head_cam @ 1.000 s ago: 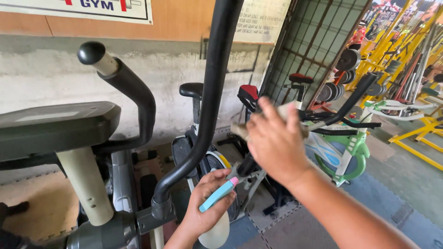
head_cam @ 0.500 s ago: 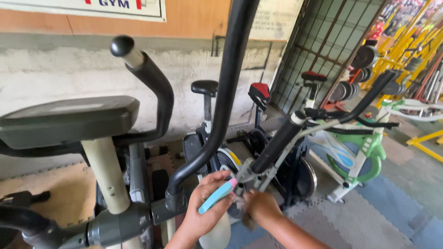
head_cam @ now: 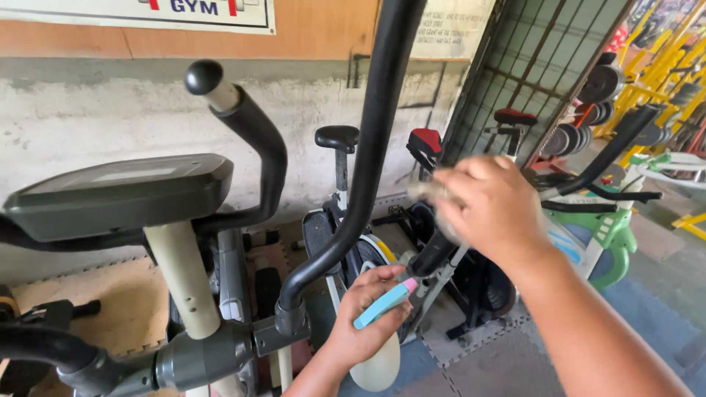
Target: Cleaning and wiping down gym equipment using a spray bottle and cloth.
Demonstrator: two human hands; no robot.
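The right hand [head_cam: 489,209] has risen from the low joint to about two o'clock, fingers curled around a blurred cloth, while the left hand [head_cam: 368,320] stays pinching the blue-and-pink brush [head_cam: 384,304] by the handlebar [head_cam: 368,169].

exercise machines [head_cam: 220,242] on matted floor [head_cam: 118,309]

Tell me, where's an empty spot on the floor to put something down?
Bare mat shows at the lower right, beside the green machine, and on the tan mat by the wall, left of the cream post. It is crowded between the black curved bar and both hands, left and right.
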